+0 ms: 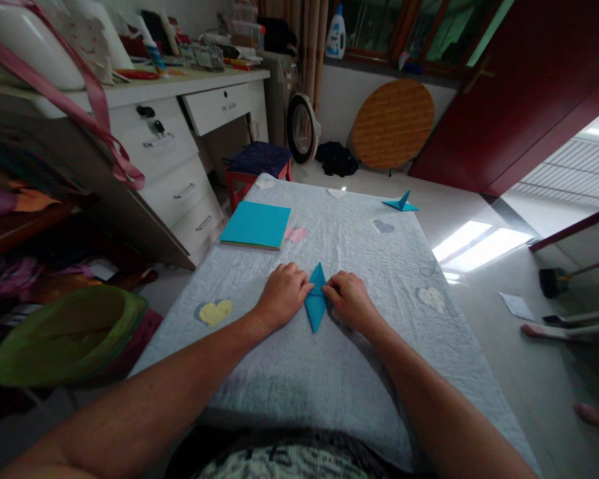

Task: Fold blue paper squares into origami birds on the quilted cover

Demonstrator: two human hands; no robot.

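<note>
Biggest in view: table (379, 266), cloth-covered, pale blue-grey w/ heart patches, incl. yellow heart (216, 313) nr L edge. Beyond table on R, dark red door (469, 126). Far L, white drawer unit (150, 140), top cluttered w/ misc. bits, one drawer slightly out. On floor side to L of table, green bin (134, 313), wide-mouthed. At back, round board (394, 123), wood-toned, propped on edge; to its L, washer (279, 100) w/ round door swung open. Just past table's far L corner, stool (257, 159), dark pad on red legs.

On table, nr L edge: square stack (256, 225) of paper, blue on top, lying flat, apart from both hands. Left hand (285, 293) clenched in a pinch on L edge of fold (316, 309); right hand (350, 297) likewise on R edge. Exact fingertip spots prob. too small & dim to tell. Fold itself: blue paper, narrow diamond, pointed both ends, on table btwn hands, tips pointing away & toward body. Smallest: blue figure (402, 203), folded paper too, one point sticking up, at table's far R corner.
</note>
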